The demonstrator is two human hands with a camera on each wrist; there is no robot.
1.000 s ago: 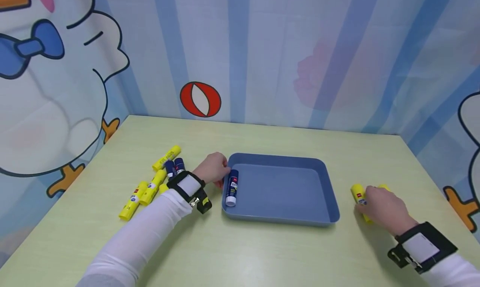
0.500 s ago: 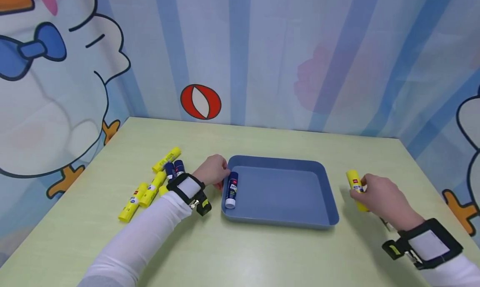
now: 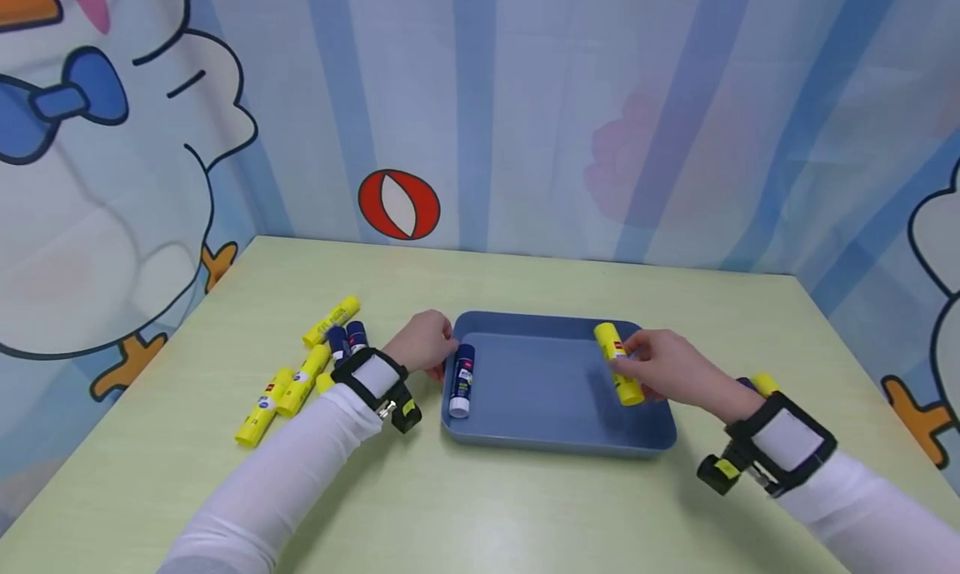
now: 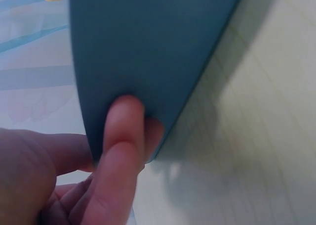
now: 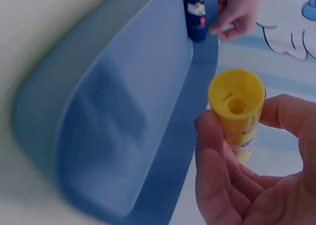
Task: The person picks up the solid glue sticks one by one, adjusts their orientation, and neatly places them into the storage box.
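Note:
Over the right part of the blue tray [image 3: 540,442], my right hand [image 3: 678,370] pinches a yellow glue stick [image 3: 618,364] between thumb and fingers. The right wrist view shows the hollow end of this glue stick [image 5: 237,94] facing the camera, with the tray [image 5: 148,86] below it. My left hand [image 3: 422,341] grips the tray's left wall near the far corner. Its fingers [image 4: 123,131] press the outer side in the left wrist view, and the thumb goes behind the rim. Inside the tray, a dark blue glue stick [image 3: 462,381] with a white end lies along the left wall.
Left of the tray lie several yellow glue sticks [image 3: 264,407] and two dark blue glue sticks [image 3: 357,334], partly behind my left wrist. At the right, a yellow glue stick [image 3: 766,383] and a dark blue one show behind my right wrist. A patterned curtain [image 3: 525,124] borders the table.
My right hand has lifted the yellow glue stick off the table at the right and carried it left over the tray. The left hand has stayed at the tray's left wall.

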